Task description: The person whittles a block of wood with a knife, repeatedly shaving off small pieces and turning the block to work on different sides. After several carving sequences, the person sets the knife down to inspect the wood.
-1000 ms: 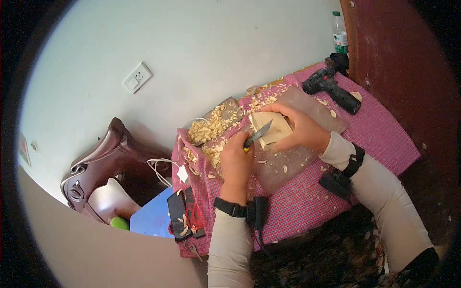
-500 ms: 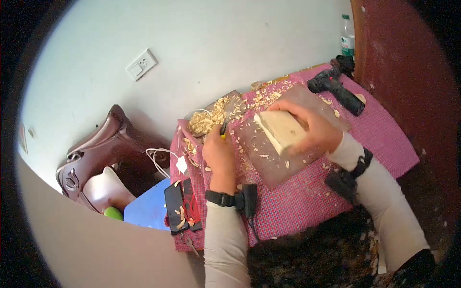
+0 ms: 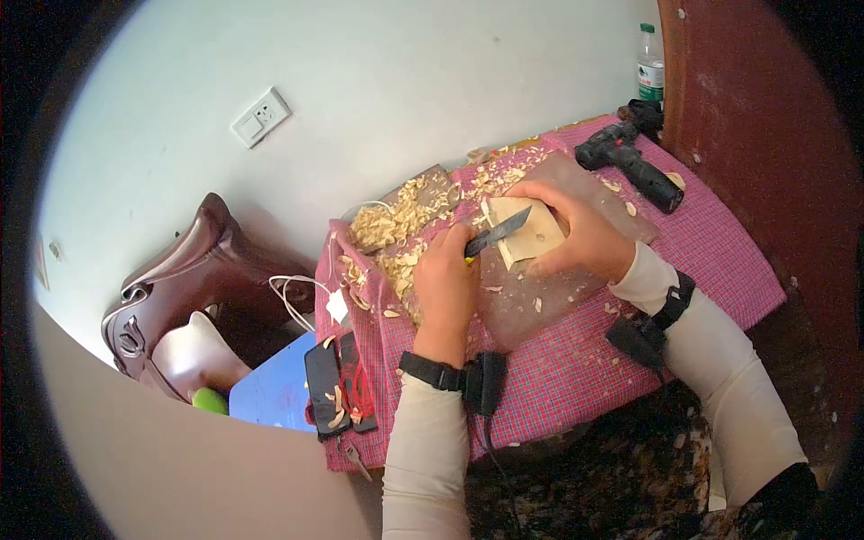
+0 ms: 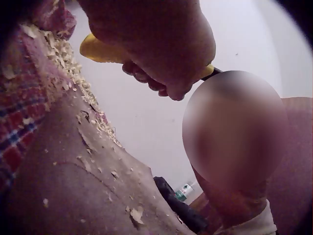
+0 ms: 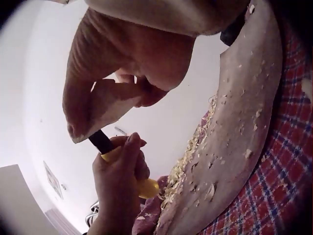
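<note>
My left hand (image 3: 447,292) grips a knife (image 3: 500,231) with a yellow handle and a dark, slant-tipped blade. In the head view the blade lies across the near-left side of a pale wood block (image 3: 538,236). My right hand (image 3: 596,241) holds that block from the right, thumb on the near side and fingers over the far edge. A small round mark shows on the block's face. In the right wrist view the yellow handle (image 5: 148,188) sticks out below the left fist, and the blade meets the block's lower end. The left wrist view is blurred over the block.
Under the hands a brownish board (image 3: 517,315) lies on a pink checked cloth (image 3: 576,360). Wood shavings (image 3: 391,225) are heaped at the back left. A drill (image 3: 630,166) and a bottle (image 3: 650,76) stand toward the right. A phone (image 3: 326,387) and keys (image 3: 355,457) lie front left.
Half a second ago my left hand was farther left, the knife away from the block; it has since swung right, back to the block. The right hand has tilted the block slightly.
</note>
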